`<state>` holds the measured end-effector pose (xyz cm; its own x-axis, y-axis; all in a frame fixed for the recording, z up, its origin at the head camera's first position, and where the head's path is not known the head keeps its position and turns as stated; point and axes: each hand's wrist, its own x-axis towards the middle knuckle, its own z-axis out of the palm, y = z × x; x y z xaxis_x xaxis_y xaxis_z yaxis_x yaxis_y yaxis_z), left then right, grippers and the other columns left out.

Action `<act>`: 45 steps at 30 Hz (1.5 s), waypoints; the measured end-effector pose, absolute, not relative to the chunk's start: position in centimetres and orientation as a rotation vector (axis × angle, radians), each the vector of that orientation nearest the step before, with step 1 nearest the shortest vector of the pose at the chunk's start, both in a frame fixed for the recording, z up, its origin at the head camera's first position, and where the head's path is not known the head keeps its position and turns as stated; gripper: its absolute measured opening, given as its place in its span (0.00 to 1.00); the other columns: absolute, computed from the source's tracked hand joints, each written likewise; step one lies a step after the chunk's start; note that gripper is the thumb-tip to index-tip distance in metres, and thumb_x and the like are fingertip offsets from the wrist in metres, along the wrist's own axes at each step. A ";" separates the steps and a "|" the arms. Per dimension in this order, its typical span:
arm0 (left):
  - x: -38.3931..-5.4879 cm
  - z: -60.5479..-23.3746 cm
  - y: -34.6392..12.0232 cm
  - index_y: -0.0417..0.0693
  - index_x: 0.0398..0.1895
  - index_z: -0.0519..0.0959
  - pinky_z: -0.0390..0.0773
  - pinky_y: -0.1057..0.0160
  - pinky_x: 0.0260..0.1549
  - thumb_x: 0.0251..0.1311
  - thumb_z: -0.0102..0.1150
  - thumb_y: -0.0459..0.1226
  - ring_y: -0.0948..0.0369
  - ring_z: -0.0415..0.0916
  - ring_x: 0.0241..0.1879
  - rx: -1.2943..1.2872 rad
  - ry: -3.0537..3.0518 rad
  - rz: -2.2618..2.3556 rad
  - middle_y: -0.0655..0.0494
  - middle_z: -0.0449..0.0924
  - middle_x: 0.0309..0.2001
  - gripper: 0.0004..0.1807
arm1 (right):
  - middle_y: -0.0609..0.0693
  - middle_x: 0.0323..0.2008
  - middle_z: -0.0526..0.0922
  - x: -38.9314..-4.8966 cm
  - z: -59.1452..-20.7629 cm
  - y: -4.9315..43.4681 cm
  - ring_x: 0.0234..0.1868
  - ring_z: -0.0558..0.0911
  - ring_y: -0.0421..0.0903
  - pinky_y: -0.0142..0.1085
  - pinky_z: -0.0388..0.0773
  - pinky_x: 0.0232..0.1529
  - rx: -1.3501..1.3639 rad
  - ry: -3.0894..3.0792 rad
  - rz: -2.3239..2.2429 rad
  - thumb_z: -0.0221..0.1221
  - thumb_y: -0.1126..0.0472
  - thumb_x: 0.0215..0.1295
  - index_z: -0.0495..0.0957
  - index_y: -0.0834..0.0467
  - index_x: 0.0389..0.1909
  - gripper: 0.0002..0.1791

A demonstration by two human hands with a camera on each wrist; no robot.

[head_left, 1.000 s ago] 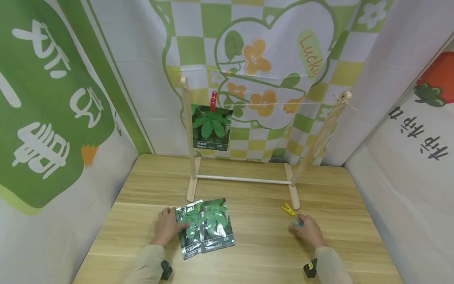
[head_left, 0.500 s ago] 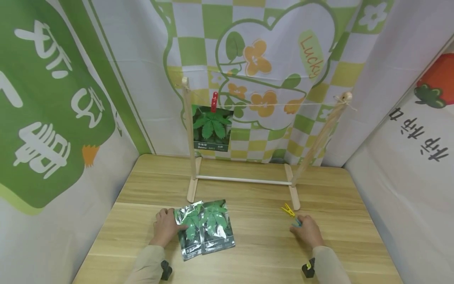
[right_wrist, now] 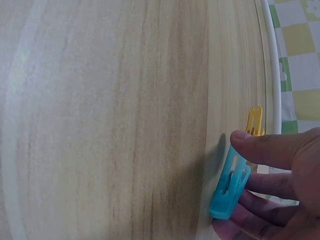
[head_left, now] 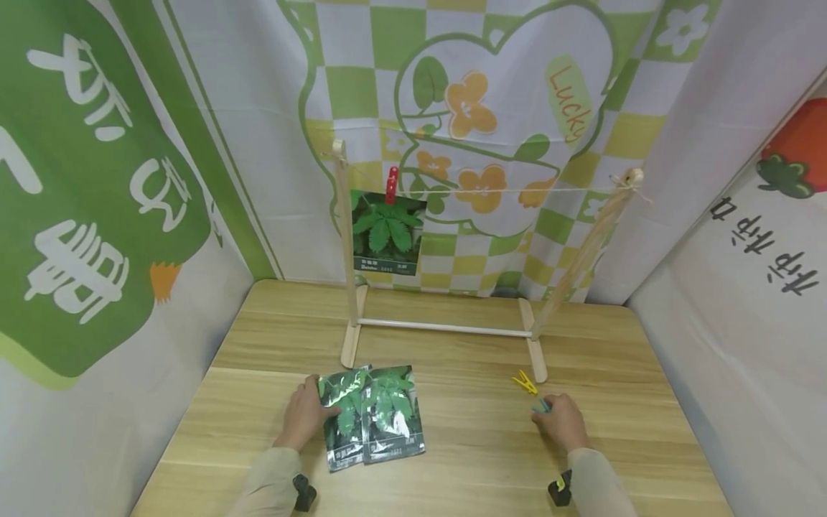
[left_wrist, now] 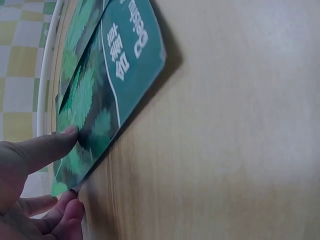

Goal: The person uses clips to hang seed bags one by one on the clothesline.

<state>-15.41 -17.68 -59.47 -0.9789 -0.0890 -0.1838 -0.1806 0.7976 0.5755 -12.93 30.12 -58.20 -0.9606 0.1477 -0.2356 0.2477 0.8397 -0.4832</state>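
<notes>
Two glossy green packets printed with a leafy plant overlap on the table. My left hand (head_left: pixel 304 415) pinches the edge of the left packet (left_wrist: pixel 102 117), thumb on its printed face and the other fingers at its edge. The right packet (head_left: pixel 392 416) lies partly over it. My right hand (head_left: pixel 563 422) holds a teal clothespin (right_wrist: pixel 231 186) between thumb and fingers, close over the table. Just beyond that hand lies a yellow clothespin (head_left: pixel 525 383).
A wooden frame (head_left: pixel 349 244) with a string (head_left: pixel 517 190) across its top stands behind the packets. From the string hangs another plant packet (head_left: pixel 388 237), clipped by a red clothespin (head_left: pixel 391 184). Patterned cloth (head_left: pixel 349 93) surrounds the table (head_left: pixel 478 445).
The right packet has slid slightly left, covering more of the left one. My right hand has shifted a little right with the teal clothespin, away from the yellow one.
</notes>
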 end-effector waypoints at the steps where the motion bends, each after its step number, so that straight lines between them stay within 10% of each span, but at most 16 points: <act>1: -15.4 -59.5 -17.7 0.25 0.66 0.57 0.74 0.40 0.54 0.49 0.73 0.37 0.33 0.70 0.55 -0.216 2.829 0.950 0.23 0.69 0.56 0.47 | 0.65 0.41 0.78 -12.9 -58.2 30.1 0.39 0.78 0.53 0.50 0.79 0.44 0.304 2.834 -0.784 0.66 0.62 0.58 0.75 0.76 0.52 0.26; 15: -16.3 -60.0 -17.0 0.26 0.53 0.73 0.80 0.57 0.35 0.53 0.65 0.30 0.53 0.77 0.36 -0.344 2.721 1.203 0.41 0.79 0.37 0.25 | 0.63 0.39 0.77 -13.0 -58.8 30.2 0.37 0.76 0.51 0.45 0.78 0.38 0.324 2.826 -0.886 0.67 0.59 0.57 0.77 0.72 0.51 0.25; 45: -16.1 -59.6 -17.0 0.30 0.52 0.76 0.79 0.53 0.46 0.65 0.55 0.38 0.44 0.79 0.48 -0.594 2.514 1.515 0.33 0.81 0.51 0.20 | 0.61 0.37 0.77 -13.4 -59.2 29.9 0.35 0.76 0.50 0.45 0.77 0.36 0.354 2.857 -0.811 0.67 0.58 0.58 0.79 0.69 0.49 0.22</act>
